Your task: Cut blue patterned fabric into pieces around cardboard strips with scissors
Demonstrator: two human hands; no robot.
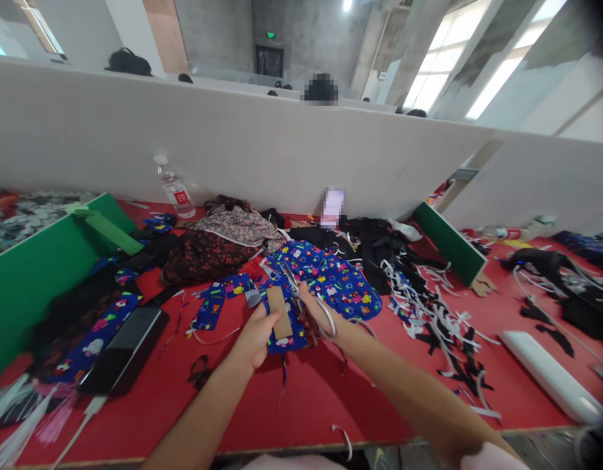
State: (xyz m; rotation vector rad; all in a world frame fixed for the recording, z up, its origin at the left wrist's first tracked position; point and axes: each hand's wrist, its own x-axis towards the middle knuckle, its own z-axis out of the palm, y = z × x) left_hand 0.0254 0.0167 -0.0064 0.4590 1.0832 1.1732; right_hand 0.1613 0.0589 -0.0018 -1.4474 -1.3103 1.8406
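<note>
My left hand (258, 333) is closed on a tan cardboard strip (280, 312), thumb on top, together with a piece of blue printed fabric (294, 336) beneath it. In my right hand (315, 313) is a pair of scissors (292, 285), blades pointing up and away, just to the right of the cardboard. White handle loops show around that hand. A larger blue printed cloth (338, 277) lies behind both hands. Smaller blue printed scraps (209, 312) lie on the red table (325, 398) to the left. The right fingertips are partly hidden.
Dark floral cloth (208, 254) lies behind on the left, near a water bottle (178, 192). A black power bank (125, 349) with a white cable sits left. White and black offcuts (429, 307) pile up right, beside a long white case (551, 375). Green dividers (451, 245) flank the table.
</note>
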